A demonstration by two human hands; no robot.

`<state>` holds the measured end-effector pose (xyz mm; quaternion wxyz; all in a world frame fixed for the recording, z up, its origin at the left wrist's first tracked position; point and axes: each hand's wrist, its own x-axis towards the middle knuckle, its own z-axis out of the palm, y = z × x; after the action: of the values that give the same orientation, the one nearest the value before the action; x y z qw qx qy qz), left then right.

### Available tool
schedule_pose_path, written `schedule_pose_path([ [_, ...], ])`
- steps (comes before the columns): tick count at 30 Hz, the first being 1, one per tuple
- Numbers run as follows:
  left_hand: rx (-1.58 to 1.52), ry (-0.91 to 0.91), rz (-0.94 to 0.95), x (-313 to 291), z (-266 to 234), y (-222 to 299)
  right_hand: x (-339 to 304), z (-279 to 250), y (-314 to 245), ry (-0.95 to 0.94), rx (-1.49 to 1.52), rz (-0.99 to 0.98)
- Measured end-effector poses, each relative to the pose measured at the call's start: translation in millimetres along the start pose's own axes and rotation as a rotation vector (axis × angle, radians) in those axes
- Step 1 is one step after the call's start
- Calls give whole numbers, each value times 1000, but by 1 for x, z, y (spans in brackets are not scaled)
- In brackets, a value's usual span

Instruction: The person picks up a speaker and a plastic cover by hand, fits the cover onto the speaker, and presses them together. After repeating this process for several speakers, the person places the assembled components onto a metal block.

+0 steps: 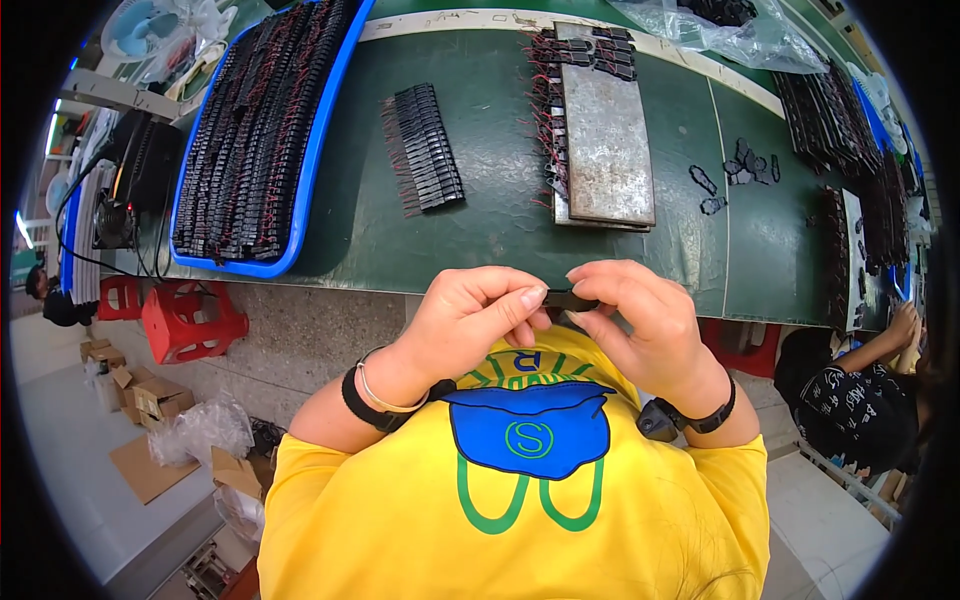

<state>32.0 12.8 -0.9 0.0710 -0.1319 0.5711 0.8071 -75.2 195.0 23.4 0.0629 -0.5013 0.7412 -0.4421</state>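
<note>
In front of my chest, at the table's near edge, a small black plastic part is pinched between both hands. My left hand grips its left end with thumb and forefinger. My right hand closes thumb and fingers on the right end. Fingers cover much of the part, so its details are hidden. Beyond my hands, flat grey metal plates lie stacked, with black parts with red wires along their left edge. A neat row of similar black wired parts lies to the left of the plates.
A blue tray packed with black wired parts stands at left on the green table. Loose black pieces lie to the right. Red stools stand below the table; another person works at far right.
</note>
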Motion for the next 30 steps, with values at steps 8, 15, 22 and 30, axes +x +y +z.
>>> schedule_pose_path([
  [8,42,-40,42,1,1,1,-2,0,3,-5,9,10],
  [15,137,-61,91,0,1,0,-3,-1,3,-6,19,1],
  [22,140,-71,97,-1,2,-1,-4,-2,5,-2,1,-55],
  [30,40,-71,22,-1,3,2,-3,0,5,46,-70,-172],
])
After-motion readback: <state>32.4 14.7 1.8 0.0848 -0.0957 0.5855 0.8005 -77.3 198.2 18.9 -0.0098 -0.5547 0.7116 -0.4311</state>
